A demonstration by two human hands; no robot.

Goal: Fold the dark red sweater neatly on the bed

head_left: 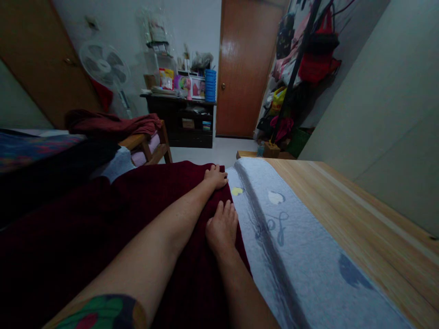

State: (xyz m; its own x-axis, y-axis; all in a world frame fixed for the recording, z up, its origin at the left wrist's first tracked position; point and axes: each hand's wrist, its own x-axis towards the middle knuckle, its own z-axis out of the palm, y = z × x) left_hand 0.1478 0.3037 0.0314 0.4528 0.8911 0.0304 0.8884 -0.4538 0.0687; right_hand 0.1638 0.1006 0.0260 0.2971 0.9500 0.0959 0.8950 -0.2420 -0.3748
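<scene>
A dark red cloth (154, 192) is spread over the left and middle of the surface in front of me. Its right edge lies on a light grey blanket (298, 237) with heart prints and a dark grey band. My left hand (216, 176) rests flat on the far right corner of the red cloth, fingers spread a little. Nearer to me, my right hand (222, 226) lies on the same cloth along its right edge, fingers stretched out. Both hands press on the cloth from above, and neither grips anything that I can see.
A wooden tabletop (346, 196) runs along the right beside a pale panel. At left stands a wooden chair (164, 141) draped with clothes. Farther back are a white fan (104, 64), a dark cabinet (161, 119), a brown door (245, 68) and hanging bags (318, 59).
</scene>
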